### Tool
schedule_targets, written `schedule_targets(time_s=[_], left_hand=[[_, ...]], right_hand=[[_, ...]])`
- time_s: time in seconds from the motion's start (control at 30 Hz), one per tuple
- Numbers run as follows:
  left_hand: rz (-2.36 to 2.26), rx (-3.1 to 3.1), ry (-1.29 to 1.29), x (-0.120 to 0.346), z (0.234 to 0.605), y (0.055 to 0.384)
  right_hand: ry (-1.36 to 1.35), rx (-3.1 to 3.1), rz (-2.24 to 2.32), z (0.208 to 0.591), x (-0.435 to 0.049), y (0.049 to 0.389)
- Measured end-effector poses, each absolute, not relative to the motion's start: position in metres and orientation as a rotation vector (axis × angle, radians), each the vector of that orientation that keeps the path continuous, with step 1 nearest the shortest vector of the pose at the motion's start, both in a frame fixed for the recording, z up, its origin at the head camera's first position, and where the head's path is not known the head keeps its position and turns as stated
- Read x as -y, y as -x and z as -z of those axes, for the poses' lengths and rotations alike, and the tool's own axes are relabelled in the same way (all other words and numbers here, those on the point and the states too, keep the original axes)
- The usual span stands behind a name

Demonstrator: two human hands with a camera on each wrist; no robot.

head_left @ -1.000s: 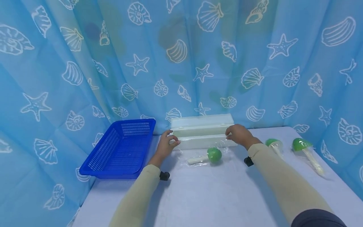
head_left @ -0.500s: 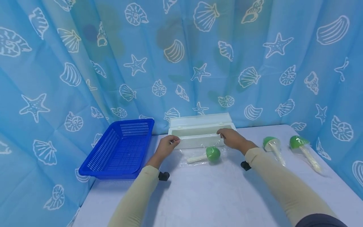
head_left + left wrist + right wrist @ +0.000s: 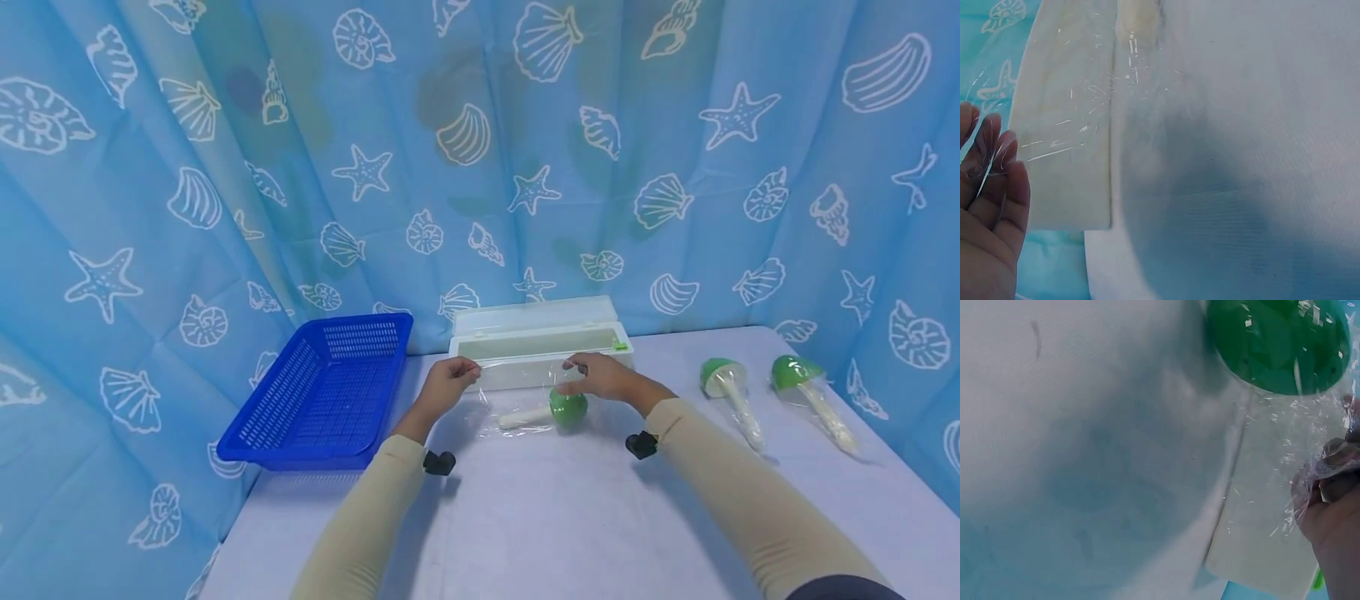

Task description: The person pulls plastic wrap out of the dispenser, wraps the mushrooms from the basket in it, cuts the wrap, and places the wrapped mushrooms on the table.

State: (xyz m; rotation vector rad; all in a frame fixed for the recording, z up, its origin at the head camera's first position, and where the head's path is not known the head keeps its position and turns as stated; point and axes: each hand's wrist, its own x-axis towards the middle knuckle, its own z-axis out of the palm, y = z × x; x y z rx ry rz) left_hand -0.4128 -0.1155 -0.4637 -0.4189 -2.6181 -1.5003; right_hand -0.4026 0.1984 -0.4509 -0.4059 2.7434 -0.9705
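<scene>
My left hand point(image 3: 446, 383) pinches the left edge of a clear sheet of cling film point(image 3: 517, 377). At the sheet's right side my right hand point(image 3: 607, 377) grips the film, which bunches between its fingers in the right wrist view. Under the film on the table lies a mushroom-shaped thing, its green domed cap point(image 3: 568, 408) close below my right fingers and its white stem point(image 3: 523, 418) pointing left. Directly behind stands a long white cling film box point(image 3: 510, 377) with its lid point(image 3: 534, 315) raised. A small green piece point(image 3: 619, 345) sits at the box's right end.
A blue slatted plastic basket point(image 3: 315, 460) stands on the left of the white-covered table point(image 3: 525, 525). Two more green-capped things in clear film, one nearer point(image 3: 731, 392) and one farther right point(image 3: 813, 400), lie beyond my right arm. A blue shell-patterned curtain point(image 3: 480, 208) hangs behind.
My right hand has moved left from the box's right end to just above the green cap, drawing the film in. The box's green piece has come into view. My left hand has lowered slightly.
</scene>
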Motion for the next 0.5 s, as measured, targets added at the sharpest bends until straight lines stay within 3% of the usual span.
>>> schedule_targets(time_s=[0.5], left_hand=[[1.429, 2.659, 0.464, 0.116, 0.464, 0.404]], right_hand=[[0.394, -2.796, 1.074, 0.465, -0.193, 0.408]])
